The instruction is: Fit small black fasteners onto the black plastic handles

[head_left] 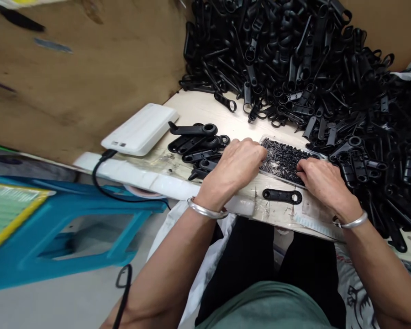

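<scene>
My left hand (234, 167) rests knuckles-up on the table edge, fingers curled down at the left rim of a clear tray (283, 160) filled with small black screws. My right hand (320, 178) is curled at the tray's right side, fingertips pinched in the screws. What either hand holds is hidden. A single black plastic handle piece (282, 196) lies flat on the table between my wrists. A small stack of the same black pieces (198, 144) sits just left of my left hand.
A large heap of black plastic pieces (311, 68) covers the back and right of the pale table (198, 109). A white power bank (140, 129) with a black cable lies at the left edge. A blue plastic stool (65, 228) stands below left.
</scene>
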A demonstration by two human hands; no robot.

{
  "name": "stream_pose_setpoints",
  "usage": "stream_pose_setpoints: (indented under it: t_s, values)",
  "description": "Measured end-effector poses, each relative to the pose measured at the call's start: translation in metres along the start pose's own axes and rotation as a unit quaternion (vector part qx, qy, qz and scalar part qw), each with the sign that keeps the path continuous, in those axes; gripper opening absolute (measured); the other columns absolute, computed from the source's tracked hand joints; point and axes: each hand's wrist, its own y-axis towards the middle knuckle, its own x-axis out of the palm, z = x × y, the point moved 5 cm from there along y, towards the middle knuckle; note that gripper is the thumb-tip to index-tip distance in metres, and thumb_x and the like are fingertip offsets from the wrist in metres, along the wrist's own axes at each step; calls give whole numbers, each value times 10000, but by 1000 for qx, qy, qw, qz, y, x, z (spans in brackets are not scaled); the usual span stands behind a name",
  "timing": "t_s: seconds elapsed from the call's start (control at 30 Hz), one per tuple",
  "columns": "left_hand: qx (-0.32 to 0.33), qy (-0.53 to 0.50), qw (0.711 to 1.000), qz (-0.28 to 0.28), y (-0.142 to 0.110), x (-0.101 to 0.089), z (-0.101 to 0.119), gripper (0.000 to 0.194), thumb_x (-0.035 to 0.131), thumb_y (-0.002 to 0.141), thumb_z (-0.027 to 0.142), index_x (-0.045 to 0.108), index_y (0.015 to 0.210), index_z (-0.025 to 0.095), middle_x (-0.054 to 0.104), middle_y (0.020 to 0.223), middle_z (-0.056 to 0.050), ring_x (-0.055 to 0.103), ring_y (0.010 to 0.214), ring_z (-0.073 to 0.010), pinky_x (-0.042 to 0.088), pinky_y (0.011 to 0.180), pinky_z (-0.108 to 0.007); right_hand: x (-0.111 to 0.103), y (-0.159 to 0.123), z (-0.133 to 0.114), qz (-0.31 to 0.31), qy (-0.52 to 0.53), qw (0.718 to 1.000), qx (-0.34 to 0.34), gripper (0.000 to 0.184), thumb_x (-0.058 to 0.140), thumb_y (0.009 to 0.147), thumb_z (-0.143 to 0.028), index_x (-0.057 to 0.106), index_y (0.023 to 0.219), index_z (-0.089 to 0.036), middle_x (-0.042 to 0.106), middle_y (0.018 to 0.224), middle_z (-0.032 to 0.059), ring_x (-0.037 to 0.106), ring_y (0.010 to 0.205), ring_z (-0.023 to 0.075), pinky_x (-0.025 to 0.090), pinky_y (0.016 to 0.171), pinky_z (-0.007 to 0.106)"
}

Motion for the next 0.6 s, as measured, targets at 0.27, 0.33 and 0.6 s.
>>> stream_pose_setpoints:
  t_s: [0.27, 0.33, 0.6]
  values:
    - [104, -26, 993, -48, 16, 2, 28, 263, 437, 829, 3, 651, 779, 147, 680, 809, -90, 623, 868, -237, 387, 771, -352, 0, 3, 2, -8, -3, 1000, -10, 163, 415, 923, -221, 573, 880, -222, 672, 905, 55, 607, 811, 214, 278, 587, 303]
    - [119, -35, 991, -58, 18, 4, 34, 269, 429, 844, 12, 648, 774, 152, 684, 816, -86, 620, 898, -237, 374, 795, -360, -1, 3, 0, -10, 2, 1000, -10, 163, 422, 923, -217, 584, 912, -228, 676, 925, 60, 607, 803, 211, 276, 580, 300]
    - [114, -46, 991, -58, 23, 12, 35, 268, 423, 834, 14, 643, 758, 148, 689, 801, -87, 616, 894, -238, 343, 821, -380, -6, 2, -3, -8, 25, 999, -18, 190, 426, 909, -185, 609, 899, -236, 673, 870, 49, 597, 763, 200, 252, 559, 292]
